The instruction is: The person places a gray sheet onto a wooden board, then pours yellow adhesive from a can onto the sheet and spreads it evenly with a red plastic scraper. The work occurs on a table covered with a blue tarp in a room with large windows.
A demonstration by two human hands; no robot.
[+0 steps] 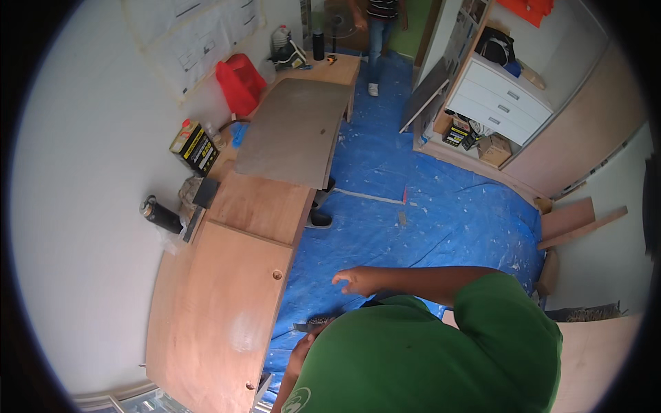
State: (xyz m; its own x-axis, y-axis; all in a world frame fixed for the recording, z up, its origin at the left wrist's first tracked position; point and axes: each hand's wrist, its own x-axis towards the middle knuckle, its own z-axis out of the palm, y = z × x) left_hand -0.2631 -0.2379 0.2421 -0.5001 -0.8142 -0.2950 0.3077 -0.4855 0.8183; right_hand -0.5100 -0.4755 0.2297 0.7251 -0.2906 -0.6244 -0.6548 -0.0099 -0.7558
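Presumably for protection, blue sheeting (372, 165) lies beneath our right hand (357, 281), its fingers loosely parted, while we cannot tell whether our left hand (301, 350) grips anything.

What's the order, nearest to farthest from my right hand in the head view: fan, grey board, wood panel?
From your right hand:
1. Wood panel, on the left.
2. Grey board, ahead and left.
3. Fan, far end of the room.

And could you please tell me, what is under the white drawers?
Under the white drawers, a black-and-yellow container and, to its right, a cardboard box are visible. Some smaller things between them are too unclear to name. Whatever lies farther back is hidden.
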